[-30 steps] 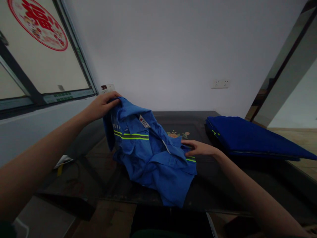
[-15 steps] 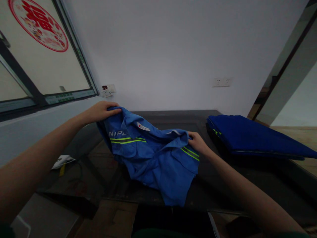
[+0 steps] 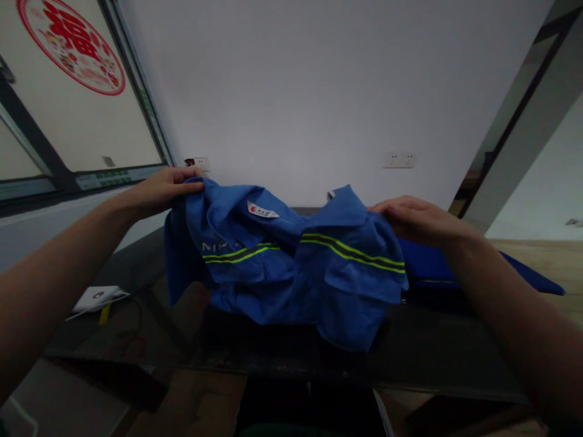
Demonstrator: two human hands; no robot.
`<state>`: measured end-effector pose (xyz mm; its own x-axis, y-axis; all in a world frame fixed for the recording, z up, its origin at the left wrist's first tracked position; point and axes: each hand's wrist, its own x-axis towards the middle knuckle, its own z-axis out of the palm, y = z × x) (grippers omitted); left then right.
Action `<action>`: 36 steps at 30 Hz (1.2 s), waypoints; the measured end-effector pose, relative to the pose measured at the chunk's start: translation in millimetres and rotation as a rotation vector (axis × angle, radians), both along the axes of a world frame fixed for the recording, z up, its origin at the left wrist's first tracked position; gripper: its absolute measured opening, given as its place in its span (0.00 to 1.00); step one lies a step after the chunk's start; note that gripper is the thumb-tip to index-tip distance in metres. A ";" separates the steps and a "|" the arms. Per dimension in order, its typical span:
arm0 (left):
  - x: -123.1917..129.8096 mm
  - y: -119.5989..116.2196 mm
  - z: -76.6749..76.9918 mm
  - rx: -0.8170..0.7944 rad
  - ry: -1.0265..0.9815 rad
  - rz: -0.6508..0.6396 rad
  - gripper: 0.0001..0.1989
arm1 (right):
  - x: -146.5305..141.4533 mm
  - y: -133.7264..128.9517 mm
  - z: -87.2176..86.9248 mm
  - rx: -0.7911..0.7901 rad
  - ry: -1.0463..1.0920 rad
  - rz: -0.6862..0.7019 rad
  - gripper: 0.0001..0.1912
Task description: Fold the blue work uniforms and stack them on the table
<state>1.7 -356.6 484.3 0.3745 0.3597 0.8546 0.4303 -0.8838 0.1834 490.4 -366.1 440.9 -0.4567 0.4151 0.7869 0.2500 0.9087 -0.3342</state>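
Observation:
A blue work jacket (image 3: pixel 282 267) with yellow-green stripes, a collar and a white neck label hangs stretched between my hands. Its upper part is lifted, and the lower folds hang down to the dark table. My left hand (image 3: pixel 170 185) is closed on the shoulder at the left, thumb in front. At the opposite shoulder, my right hand (image 3: pixel 412 218) grips the cloth, its fingertips partly hidden behind the fabric. The left sleeve hangs loose below my left hand. White lettering on the chest is partly covered by a fold.
The dark table (image 3: pixel 282 355) has its front edge close to my body. A folded dark-blue cloth item (image 3: pixel 428 267) lies behind my right arm. At the left is a white device with a cable (image 3: pixel 98 297). Wall sockets (image 3: pixel 399 160) and a window (image 3: pixel 91 133) stand beyond.
Both hands have risen and moved farther apart, the right one shifting right and up. The jacket is spread wider, with its right front and stripes now facing me.

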 end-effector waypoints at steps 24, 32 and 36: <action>32.6 47.7 -104.7 -0.309 0.588 0.515 0.15 | -69.5 104.9 -144.6 0.164 -0.626 -0.366 0.21; 32.0 29.7 -94.5 -0.338 0.495 0.437 0.18 | -68.5 102.0 -117.0 0.076 -0.411 -0.218 0.03; 29.5 6.6 -78.0 -0.275 0.288 0.428 0.21 | -47.0 52.6 -73.3 0.014 -0.454 -0.090 0.08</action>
